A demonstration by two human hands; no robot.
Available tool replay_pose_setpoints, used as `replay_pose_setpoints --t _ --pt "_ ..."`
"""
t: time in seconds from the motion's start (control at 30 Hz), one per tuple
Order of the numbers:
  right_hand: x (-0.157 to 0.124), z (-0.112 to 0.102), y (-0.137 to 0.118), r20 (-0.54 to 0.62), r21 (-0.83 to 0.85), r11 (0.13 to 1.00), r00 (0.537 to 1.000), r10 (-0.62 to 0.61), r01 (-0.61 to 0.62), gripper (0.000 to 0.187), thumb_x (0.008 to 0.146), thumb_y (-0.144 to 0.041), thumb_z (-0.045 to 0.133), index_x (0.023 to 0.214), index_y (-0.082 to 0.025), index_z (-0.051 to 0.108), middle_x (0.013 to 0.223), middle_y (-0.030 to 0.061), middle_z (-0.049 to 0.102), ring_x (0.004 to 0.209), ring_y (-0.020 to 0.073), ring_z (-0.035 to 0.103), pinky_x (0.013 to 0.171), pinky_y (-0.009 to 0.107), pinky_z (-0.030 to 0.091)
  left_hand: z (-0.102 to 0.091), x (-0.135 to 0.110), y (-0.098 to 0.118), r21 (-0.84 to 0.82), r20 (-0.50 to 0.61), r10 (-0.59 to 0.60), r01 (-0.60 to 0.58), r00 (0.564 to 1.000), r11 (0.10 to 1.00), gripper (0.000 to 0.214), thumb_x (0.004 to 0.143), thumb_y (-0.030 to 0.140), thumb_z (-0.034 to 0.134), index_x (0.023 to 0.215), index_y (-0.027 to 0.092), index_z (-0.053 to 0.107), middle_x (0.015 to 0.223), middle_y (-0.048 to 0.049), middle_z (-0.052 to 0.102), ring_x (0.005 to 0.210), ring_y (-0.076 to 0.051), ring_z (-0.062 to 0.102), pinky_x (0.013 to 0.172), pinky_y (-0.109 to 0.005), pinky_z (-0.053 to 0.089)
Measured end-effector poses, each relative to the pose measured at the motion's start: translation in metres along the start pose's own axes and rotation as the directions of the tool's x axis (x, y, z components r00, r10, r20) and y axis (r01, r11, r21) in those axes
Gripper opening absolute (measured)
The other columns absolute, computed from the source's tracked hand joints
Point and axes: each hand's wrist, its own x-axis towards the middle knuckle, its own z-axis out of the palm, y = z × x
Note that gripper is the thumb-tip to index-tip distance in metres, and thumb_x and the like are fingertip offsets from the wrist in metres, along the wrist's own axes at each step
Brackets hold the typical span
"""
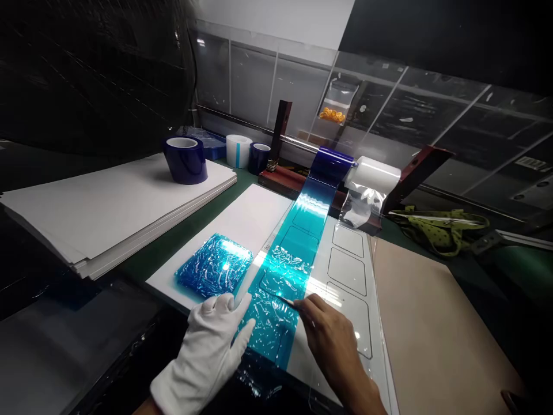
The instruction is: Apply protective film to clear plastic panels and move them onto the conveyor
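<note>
Glossy, wrinkled blue plastic film [285, 271] (see-through) lies on smooth matt white sheet [259, 216]

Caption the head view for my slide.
Gloved left hand rests on a blue film strip; bare right hand holds a thin tool to it, over a white sheet.

left grip [207, 346]: inside a white fabric glove [218, 325], snug over every finger
glove cuff [173, 389]: loose, wrinkled, ending just past the wrist
right grip [334, 340]: bare
right forearm [367, 399]: bare down to the picture's lower edge
</note>
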Motion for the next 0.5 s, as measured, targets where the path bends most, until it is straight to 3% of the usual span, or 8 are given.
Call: replay_pose_setpoints --t 0.13,0.3,0.43,0.5 --pt "0.027 0.004 -0.026 -0.009 -0.098 0.990 0.995 -0.103 0.102 0.030 0.097 -0.015 0.039 0.094 -0.026 0.067 0.085 -0.0017 0.067 0.072 0.0140 0.064 0.050 0.023 0.027 0.010 0.005 -0.003 -0.005 -0.034 -0.029 0.029 0.999 1.000 0.027 0.086 0.030 0.060 0.109 0.019 0.068 0.089 -0.0094 0.067 0.082 -0.023 0.062 0.070 -0.036 0.056" --pt "0.045 0.005 -0.045 -0.011 -0.145 0.973 0.983 -0.183 0.179 0.034 0.098 -0.012 0.034 0.098 -0.026 0.065 0.088 -0.0033 0.067 0.078 0.0135 0.064 0.053 0.022 0.028 0.011 0.005 -0.001 0.039 -0.014 -0.016 0.017 1.000 0.999 0.032 0.084 0.023 0.060 0.115 0.016 0.064 0.086 -0.0090 0.066 0.073 -0.022 0.061 0.063 -0.036 0.052" --pt "0.046 0.004 -0.041 0.017 -0.163 0.968 0.981 -0.192 0.193 0.032 0.096 -0.009 0.037 0.095 -0.026 0.064 0.088 -0.0037 0.066 0.078 0.0143 0.064 0.052 0.024 0.027 0.011 0.003 0.000 0.058 -0.009 -0.018 0.019 1.000 0.998 0.032 0.084 0.024 0.060 0.116 0.020 0.063 0.087 -0.0079 0.065 0.077 -0.023 0.061 0.066 -0.037 0.050" --pt "0.041 0.004 -0.030 0.044 -0.172 0.968 0.983 -0.180 0.185 0.031 0.094 -0.007 0.039 0.090 -0.025 0.065 0.087 -0.0031 0.067 0.075 0.0149 0.064 0.050 0.025 0.025 0.010 -0.004 -0.003 0.049 -0.025 -0.081 0.082 0.996 0.995 0.024 0.085 0.029 0.061 0.107 0.021 0.065 0.087 -0.0074 0.064 0.078 -0.023 0.060 0.069 -0.037 0.049"
